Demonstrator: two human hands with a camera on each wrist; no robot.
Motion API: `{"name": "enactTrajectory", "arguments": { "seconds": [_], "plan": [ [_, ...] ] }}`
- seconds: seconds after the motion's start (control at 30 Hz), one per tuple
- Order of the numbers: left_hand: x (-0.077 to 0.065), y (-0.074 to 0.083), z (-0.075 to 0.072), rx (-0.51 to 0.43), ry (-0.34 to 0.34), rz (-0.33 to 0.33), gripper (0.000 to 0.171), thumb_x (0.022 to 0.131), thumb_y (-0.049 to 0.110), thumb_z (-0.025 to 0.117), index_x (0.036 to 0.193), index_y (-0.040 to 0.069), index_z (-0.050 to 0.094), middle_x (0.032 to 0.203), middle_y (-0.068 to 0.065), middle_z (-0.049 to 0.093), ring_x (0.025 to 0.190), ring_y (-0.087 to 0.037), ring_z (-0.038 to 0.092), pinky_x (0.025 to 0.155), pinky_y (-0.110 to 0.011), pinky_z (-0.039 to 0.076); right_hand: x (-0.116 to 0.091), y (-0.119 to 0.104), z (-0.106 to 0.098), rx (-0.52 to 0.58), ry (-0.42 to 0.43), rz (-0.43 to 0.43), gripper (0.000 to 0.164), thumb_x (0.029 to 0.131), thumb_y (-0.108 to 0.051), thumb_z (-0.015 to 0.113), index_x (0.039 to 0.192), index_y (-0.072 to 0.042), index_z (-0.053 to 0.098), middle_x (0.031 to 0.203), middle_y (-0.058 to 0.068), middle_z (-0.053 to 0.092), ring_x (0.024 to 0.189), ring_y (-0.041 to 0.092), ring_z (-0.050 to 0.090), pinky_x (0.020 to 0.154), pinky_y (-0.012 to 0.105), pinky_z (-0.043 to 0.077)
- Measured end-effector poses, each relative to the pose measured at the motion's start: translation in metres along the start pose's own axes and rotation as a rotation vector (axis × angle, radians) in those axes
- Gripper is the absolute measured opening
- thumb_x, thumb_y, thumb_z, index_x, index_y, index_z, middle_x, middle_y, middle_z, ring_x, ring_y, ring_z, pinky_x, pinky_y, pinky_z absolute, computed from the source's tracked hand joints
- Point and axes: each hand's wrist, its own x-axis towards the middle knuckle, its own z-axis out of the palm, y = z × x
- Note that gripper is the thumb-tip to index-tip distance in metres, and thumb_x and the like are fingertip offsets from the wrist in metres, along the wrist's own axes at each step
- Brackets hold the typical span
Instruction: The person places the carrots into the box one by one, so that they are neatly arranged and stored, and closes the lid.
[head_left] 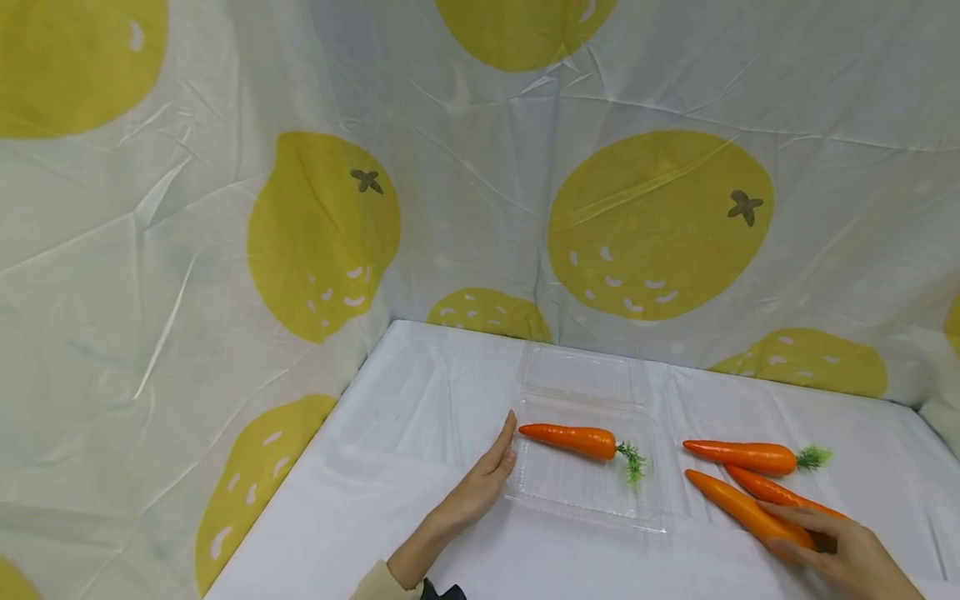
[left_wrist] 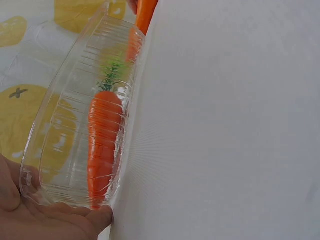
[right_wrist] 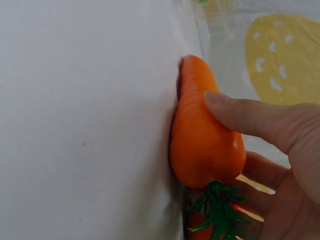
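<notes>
Clr plastic box [head_left: 558, 485] on counter [head_left: 360, 483], lid [head_left: 583, 372] open at far side, L hand [head_left: 476, 487] touching L edge. Inside: orange carrot [head_left: 573, 440], tip L, grn top [head_left: 632, 462] R. 3 more to R: far one [head_left: 742, 456], mid one [head_left: 780, 492], near one [head_left: 738, 504] gripped by R hand [head_left: 847, 546].

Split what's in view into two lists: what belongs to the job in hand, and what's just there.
In the job:
- clear box, touched by the left hand
- boxed carrot
- held carrot, in the right hand
- other two carrots, probably

Just there:
- white cloth
- fruit-print sheet
</notes>
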Motion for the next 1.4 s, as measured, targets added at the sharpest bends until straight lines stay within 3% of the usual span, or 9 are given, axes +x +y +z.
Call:
{"name": "enactTrajectory", "arguments": {
  "seconds": [0.5, 0.57, 0.73, 0.97, 1.1, 1.17, 1.23, 1.3, 1.4],
  "plan": [
    [0.001, 0.0, 0.0, 0.002, -0.001, 0.002, 0.061, 0.115, 0.02, 0.028, 0.167, 0.016, -0.003, 0.176, -0.009, -0.002, 0.162, -0.032, -0.003, 0.13, -0.058, 0.002, -0.001, -0.002, -0.003, 0.009, 0.054, -0.061, 0.066, 0.09, -0.038, 0.08, 0.139, 0.003, 0.062, 0.134, 0.039, 0.06, 0.105, 0.041, 0.066, 0.086, 0.056, 0.06],
    [0.002, 0.0, 0.0, 0.002, -0.001, 0.003, 0.061, 0.115, 0.019, 0.028, 0.168, 0.016, -0.003, 0.176, -0.009, -0.002, 0.162, -0.031, -0.003, 0.13, -0.057, 0.002, -0.001, -0.002, -0.005, 0.023, 0.071, -0.073, 0.064, 0.091, -0.036, 0.079, 0.139, 0.002, 0.062, 0.134, 0.041, 0.058, 0.104, 0.04, 0.067, 0.083, 0.052, 0.062],
    [0.0, 0.0, 0.0, -0.002, 0.0, 0.001, 0.061, 0.115, 0.019, 0.028, 0.168, 0.017, -0.002, 0.176, -0.009, -0.001, 0.162, -0.032, -0.003, 0.13, -0.058, 0.002, -0.003, -0.004, -0.009, 0.051, 0.137, -0.097, 0.063, 0.093, -0.044, 0.076, 0.141, -0.005, 0.064, 0.137, 0.04, 0.057, 0.098, 0.024, 0.068, 0.069, 0.023, 0.059],
    [0.0, 0.0, 0.002, 0.0, 0.0, -0.005, 0.06, 0.115, 0.019, 0.028, 0.168, 0.017, -0.002, 0.176, -0.008, -0.001, 0.162, -0.032, -0.003, 0.13, -0.058, 0.002, -0.004, -0.008, -0.012, 0.056, 0.229, -0.171, 0.054, 0.092, -0.04, 0.078, 0.136, -0.011, 0.069, 0.138, 0.035, 0.06, 0.111, 0.048, 0.062, 0.066, 0.01, 0.046],
    [0.0, 0.001, 0.002, -0.003, 0.003, -0.002, 0.061, 0.115, 0.019, 0.028, 0.168, 0.018, -0.002, 0.176, -0.008, -0.001, 0.163, -0.031, -0.003, 0.13, -0.058, 0.002, -0.002, -0.012, -0.013, 0.065, 0.274, -0.186, 0.049, 0.093, -0.038, 0.078, 0.133, -0.011, 0.071, 0.139, 0.033, 0.061, 0.11, 0.046, 0.059, 0.066, 0.008, 0.043],
    [0.0, 0.001, 0.002, -0.003, 0.003, -0.002, 0.061, 0.115, 0.018, 0.028, 0.168, 0.018, -0.002, 0.176, -0.008, -0.001, 0.163, -0.031, -0.003, 0.13, -0.058, 0.002, -0.001, -0.014, -0.014, 0.074, 0.294, -0.197, 0.049, 0.093, -0.038, 0.078, 0.133, -0.011, 0.072, 0.139, 0.033, 0.06, 0.109, 0.029, 0.063, 0.065, 0.009, 0.044],
    [0.0, 0.001, 0.001, -0.002, 0.002, -0.004, 0.061, 0.115, 0.018, 0.027, 0.168, 0.018, -0.002, 0.176, -0.008, -0.001, 0.163, -0.031, -0.003, 0.13, -0.058, 0.002, -0.002, -0.017, -0.016, 0.082, 0.306, -0.208, 0.049, 0.093, -0.038, 0.078, 0.134, -0.014, 0.071, 0.141, 0.031, 0.06, 0.109, 0.026, 0.059, 0.066, 0.007, 0.043],
    [0.0, 0.001, 0.001, -0.004, 0.003, -0.005, 0.061, 0.115, 0.018, 0.028, 0.168, 0.018, -0.002, 0.176, -0.008, -0.001, 0.163, -0.031, -0.003, 0.13, -0.058, 0.002, -0.001, -0.019, -0.016, 0.094, 0.332, -0.233, 0.048, 0.092, -0.037, 0.079, 0.135, -0.016, 0.071, 0.141, 0.028, 0.061, 0.108, 0.001, 0.055, 0.065, 0.009, 0.045],
    [0.0, 0.0, 0.001, -0.006, 0.005, -0.008, 0.061, 0.115, 0.018, 0.028, 0.168, 0.019, -0.002, 0.176, -0.007, -0.001, 0.163, -0.031, -0.003, 0.13, -0.058, 0.002, 0.0, -0.025, -0.017, 0.126, 0.379, -0.274, 0.045, 0.091, -0.032, 0.081, 0.134, -0.02, 0.072, 0.137, 0.01, 0.067, 0.106, -0.015, 0.048, 0.064, 0.009, 0.047]
  ]
}}
